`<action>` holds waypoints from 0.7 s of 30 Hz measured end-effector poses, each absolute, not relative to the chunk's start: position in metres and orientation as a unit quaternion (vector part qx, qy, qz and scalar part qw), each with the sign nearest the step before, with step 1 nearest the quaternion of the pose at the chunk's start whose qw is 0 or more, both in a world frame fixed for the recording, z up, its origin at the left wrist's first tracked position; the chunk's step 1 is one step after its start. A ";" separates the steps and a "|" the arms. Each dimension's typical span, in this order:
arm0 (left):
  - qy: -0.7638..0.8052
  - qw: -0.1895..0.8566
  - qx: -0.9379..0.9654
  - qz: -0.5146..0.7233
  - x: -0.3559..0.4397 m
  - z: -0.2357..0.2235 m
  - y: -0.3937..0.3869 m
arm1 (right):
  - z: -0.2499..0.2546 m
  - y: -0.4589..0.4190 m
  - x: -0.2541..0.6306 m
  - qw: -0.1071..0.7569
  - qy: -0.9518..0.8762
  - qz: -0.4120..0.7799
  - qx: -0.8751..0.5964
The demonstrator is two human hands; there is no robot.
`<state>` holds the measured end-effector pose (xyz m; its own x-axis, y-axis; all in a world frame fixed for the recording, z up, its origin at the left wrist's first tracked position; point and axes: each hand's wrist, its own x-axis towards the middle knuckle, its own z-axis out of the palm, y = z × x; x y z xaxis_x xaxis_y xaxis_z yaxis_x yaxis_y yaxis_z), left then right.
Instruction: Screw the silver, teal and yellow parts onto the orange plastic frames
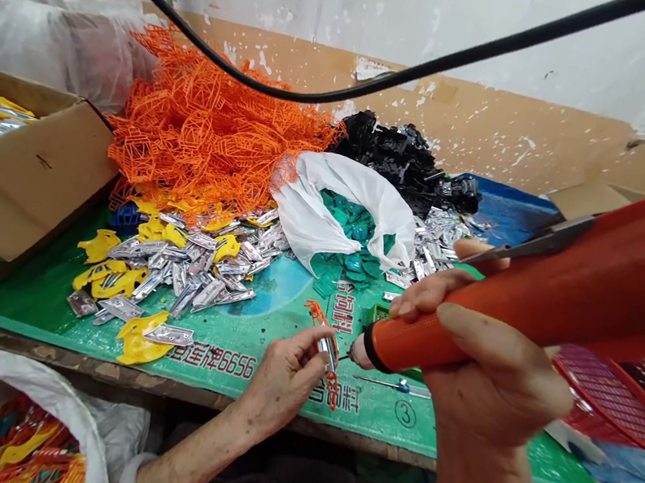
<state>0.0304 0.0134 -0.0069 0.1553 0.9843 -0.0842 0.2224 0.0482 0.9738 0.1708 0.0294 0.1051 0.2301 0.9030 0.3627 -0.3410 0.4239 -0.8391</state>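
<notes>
My left hand (280, 379) pinches a small silver metal piece (328, 354) at the table's front, with a thin orange plastic lattice piece (315, 312) attached. My right hand (491, 377) grips a thick orange electric screwdriver (541, 299) whose fine tip (345, 357) points at the silver piece from close by. A steel blade (524, 241) lies along the tool's far side, beside my right fingers. Loose silver pieces (186, 276) and yellow plastic pieces (139, 339) lie to the left of my hands.
A cardboard box (18, 174) stands at the left, and a white sack (4, 403) of colored pieces sits below the table edge. Heaped orange lattices (205, 131), black parts (404, 160), and green pieces (349, 250) lie behind. A red basket (611, 397) is at the right, and a black cable (322, 97) crosses above.
</notes>
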 end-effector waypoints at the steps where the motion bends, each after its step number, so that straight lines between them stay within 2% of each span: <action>1: 0.526 0.502 0.565 0.390 0.031 -0.008 0.013 | 0.103 0.029 0.170 0.716 -0.444 0.431 -0.323; 11: 0.552 0.489 0.580 0.345 0.031 -0.001 0.017 | 0.097 0.028 0.163 0.697 -0.452 0.418 -0.368; 21: 0.543 0.508 0.567 0.354 0.032 0.002 0.017 | 0.090 0.032 0.164 0.679 -0.494 0.410 -0.356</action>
